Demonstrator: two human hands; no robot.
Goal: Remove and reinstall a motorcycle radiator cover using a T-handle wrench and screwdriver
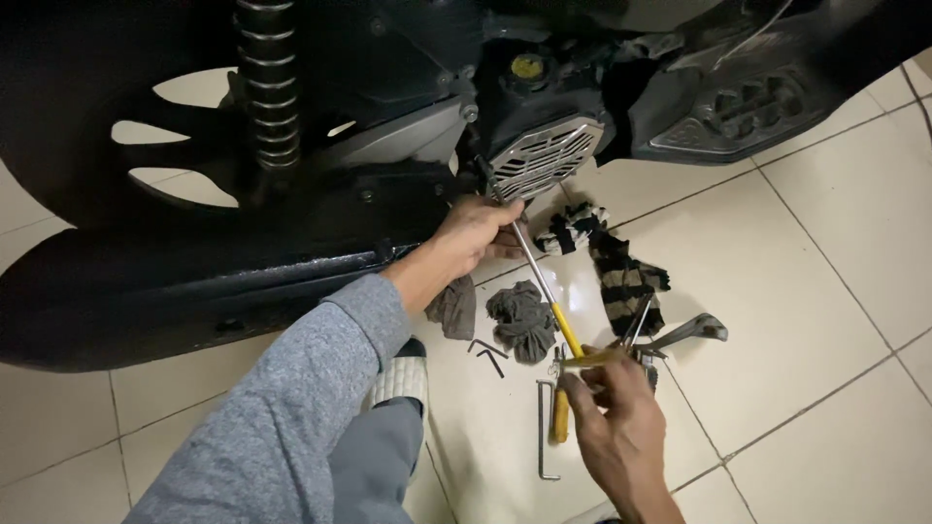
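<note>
Gripping screwdriver shaft (529, 257): left hand (476, 236) fingers curled. Right hand (616, 427) fingers clenched on yellow handle (582, 359), seemingly pliers.

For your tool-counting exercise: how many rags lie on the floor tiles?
3: a grey rag below the left wrist, a darker grey rag beside it, and a striped rag further right. Others may be hidden.

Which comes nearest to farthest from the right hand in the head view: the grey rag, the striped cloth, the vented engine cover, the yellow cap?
From the right hand:
1. Grey rag, on the tiles up and to its left.
2. Striped cloth, above it; close to the rag, but slightly farther.
3. Vented engine cover, on the scooter.
4. Yellow cap, above the cover.
</note>
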